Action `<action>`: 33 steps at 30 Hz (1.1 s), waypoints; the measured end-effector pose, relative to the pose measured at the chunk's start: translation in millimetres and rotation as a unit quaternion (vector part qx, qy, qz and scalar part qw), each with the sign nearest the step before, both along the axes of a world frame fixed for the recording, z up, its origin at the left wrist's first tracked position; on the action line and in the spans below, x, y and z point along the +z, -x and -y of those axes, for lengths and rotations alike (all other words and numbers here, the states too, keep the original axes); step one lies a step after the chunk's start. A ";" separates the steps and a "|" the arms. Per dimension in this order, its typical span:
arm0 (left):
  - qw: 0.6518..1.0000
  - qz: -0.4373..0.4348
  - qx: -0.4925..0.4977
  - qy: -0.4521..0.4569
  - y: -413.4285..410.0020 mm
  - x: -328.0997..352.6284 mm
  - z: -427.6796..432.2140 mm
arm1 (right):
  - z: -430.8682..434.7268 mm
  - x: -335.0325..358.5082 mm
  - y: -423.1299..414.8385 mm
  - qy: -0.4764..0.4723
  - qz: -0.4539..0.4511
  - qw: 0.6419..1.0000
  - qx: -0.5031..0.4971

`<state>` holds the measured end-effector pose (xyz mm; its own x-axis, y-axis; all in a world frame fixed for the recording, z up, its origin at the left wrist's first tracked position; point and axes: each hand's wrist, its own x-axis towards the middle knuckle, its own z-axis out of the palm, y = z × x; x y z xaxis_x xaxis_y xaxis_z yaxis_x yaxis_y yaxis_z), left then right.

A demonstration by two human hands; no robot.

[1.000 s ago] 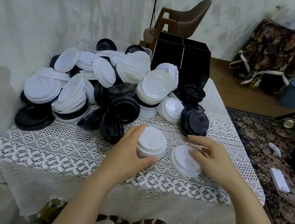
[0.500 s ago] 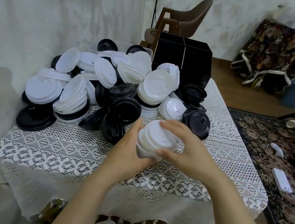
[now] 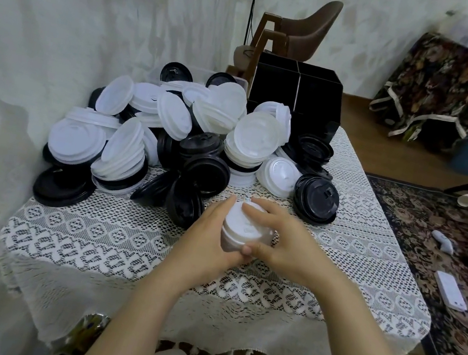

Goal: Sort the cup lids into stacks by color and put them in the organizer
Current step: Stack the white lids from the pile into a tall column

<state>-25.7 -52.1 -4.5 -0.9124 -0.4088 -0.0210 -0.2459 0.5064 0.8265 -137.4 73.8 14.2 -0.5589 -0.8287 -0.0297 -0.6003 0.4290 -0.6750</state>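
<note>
At the grip, the left hand (image 3: 210, 235) and right hand (image 3: 285, 249) are bare; behind it, the left forearm (image 3: 137, 310) and right forearm (image 3: 360, 340) show uncovered to the frame edge.

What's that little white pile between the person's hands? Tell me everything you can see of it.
The white lid stack is a short pile of round cup lids nested together, seemingly thin matte plastic, tilted slightly with its top toward the camera. The left hand wraps its left side; the right hand holds it, fingers over the top, thumb at the lower front. It is above the lace tablecloth, before the mixed lid heap; whether it touches the cloth is hidden.
</note>
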 end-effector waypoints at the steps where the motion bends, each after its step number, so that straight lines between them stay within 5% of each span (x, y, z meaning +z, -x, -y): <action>1: 1.000 0.000 -0.001 0.002 0.1 0.0 0.1 | -0.8 -1.2 -0.5 0.001 0.006 1.000 -0.002; 15: 1.000 -0.012 0.001 0.022 4.4 -4.1 -6.7 | -6.4 -3.1 -7.4 0.093 0.105 0.990 -0.028; 19: 1.000 -0.011 0.006 0.022 4.0 -3.9 -6.8 | 7.7 4.1 25.9 0.097 -0.096 0.983 -0.119; 23: 1.000 -0.017 0.005 0.018 4.5 -5.5 -6.0 | 28.4 7.2 62.6 -0.099 -0.334 0.926 -0.148; 28: 1.000 -0.019 0.002 0.014 4.5 -7.0 -4.5 | 45.1 8.0 84.9 -0.234 -0.350 0.900 -0.109; 33: 1.000 -0.022 -0.002 0.012 4.2 -7.5 -4.1 | 47.6 13.3 87.4 -0.209 -0.312 0.921 -0.107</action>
